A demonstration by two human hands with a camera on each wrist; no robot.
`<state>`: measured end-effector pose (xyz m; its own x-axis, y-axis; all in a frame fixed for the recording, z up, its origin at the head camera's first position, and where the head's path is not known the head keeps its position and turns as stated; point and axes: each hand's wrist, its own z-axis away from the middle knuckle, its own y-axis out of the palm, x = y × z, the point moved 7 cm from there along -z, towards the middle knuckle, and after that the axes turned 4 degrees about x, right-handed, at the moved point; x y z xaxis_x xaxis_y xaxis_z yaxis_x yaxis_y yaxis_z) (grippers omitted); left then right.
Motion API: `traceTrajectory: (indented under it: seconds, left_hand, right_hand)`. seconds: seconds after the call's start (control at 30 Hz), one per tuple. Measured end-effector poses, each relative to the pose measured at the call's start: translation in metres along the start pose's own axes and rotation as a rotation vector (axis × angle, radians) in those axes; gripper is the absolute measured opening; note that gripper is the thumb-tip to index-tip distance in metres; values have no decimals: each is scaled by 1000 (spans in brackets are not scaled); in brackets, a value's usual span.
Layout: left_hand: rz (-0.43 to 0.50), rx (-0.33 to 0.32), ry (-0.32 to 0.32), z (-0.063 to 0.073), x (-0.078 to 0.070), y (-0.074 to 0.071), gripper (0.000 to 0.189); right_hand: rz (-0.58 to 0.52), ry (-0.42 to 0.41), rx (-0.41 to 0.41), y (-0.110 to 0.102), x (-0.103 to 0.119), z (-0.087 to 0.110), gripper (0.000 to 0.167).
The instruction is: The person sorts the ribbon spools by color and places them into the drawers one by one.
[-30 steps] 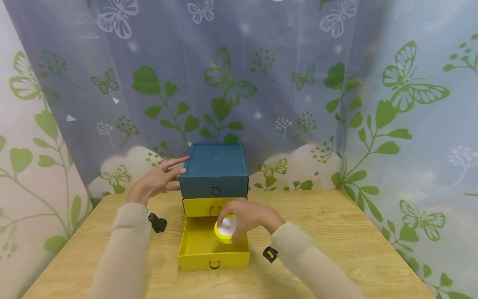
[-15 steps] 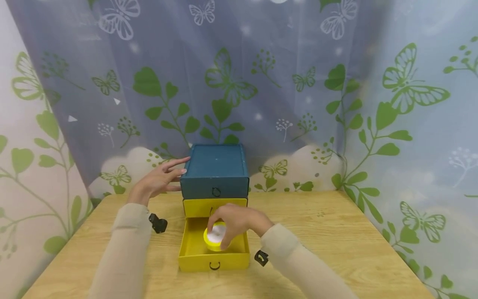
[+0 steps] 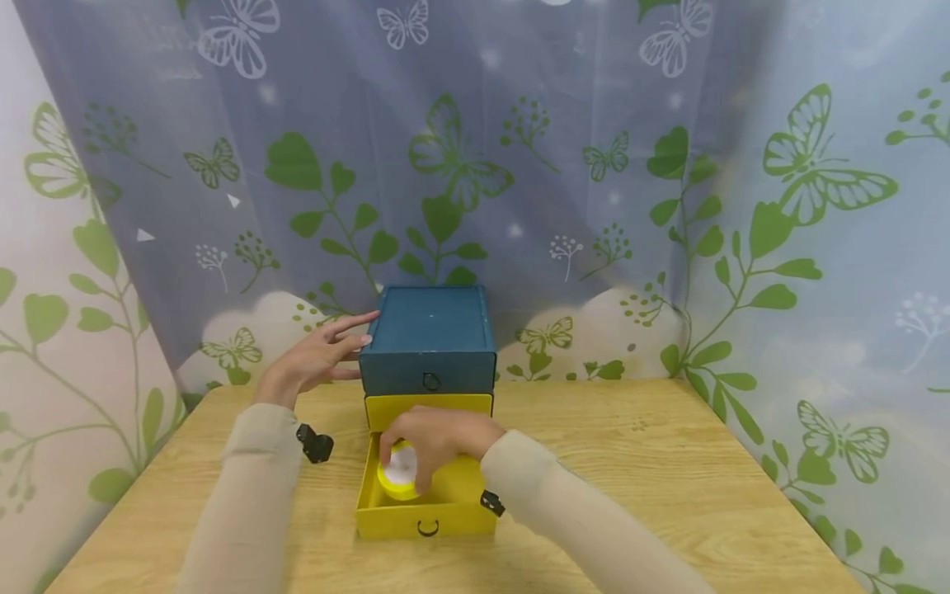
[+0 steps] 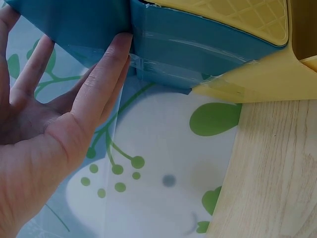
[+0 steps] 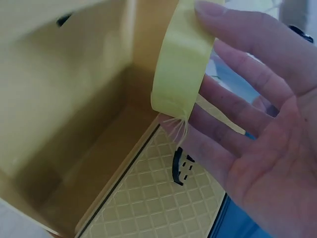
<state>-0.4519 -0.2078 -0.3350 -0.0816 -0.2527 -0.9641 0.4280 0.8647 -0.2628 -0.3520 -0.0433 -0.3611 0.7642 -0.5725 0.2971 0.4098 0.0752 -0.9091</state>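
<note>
In the head view my right hand (image 3: 441, 439) grips a round yellow piece with a white top (image 3: 402, 467). It is over the left part of the pulled-out bottom yellow drawer (image 3: 416, 521). Seen from the right wrist, the piece's smooth yellow side (image 5: 181, 64) lies between thumb and fingers, with thin pale strands at its lower end. What exactly it is, I cannot tell. My left hand (image 3: 315, 355), fingers fairly straight, rests its fingertips against the left side of the blue drawer box (image 3: 430, 318). The left wrist view shows that hand (image 4: 64, 119) touching the blue side wall.
Above the pulled-out drawer sits another yellow drawer front (image 3: 445, 403), and over it a blue drawer front with a black ring pull (image 3: 430, 381). The box stands on a wood-grain table (image 3: 609, 462), with a patterned curtain (image 3: 549, 231) behind.
My right hand has carried the round yellow piece leftward across the bottom drawer, to near its left wall. The left hand and the box have stayed put.
</note>
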Motion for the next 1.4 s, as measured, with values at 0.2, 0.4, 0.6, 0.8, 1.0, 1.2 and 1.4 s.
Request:
traceTrajectory:
  seconds: [0.2, 0.4, 0.6, 0.8, 1.0, 1.2, 1.4]
  left_hand:
    - [-4, 1, 1, 0, -1, 0, 70]
    - [3, 7, 4, -1, -2, 1, 70]
    - [7, 11, 5, 0, -2, 2, 69]
    - [12, 13, 2, 1, -3, 2, 69]
    - [0, 8, 0, 1, -3, 2, 67]
    - [-14, 6, 0, 2, -3, 2, 68]
    - [-14, 0, 1, 2, -3, 1, 68]
  right_hand:
    - [34, 53, 47, 4, -3, -8, 56]
    - [73, 83, 82, 10, -5, -15, 61]
    - [66, 119, 133, 17, -9, -20, 67]
    - [88, 127, 156, 20, -10, -19, 66]
    - [80, 99, 141, 18, -10, -14, 61]
    - [23, 41, 97, 9, -5, -3, 58]
    - [1, -49, 59, 2, 4, 13, 56]
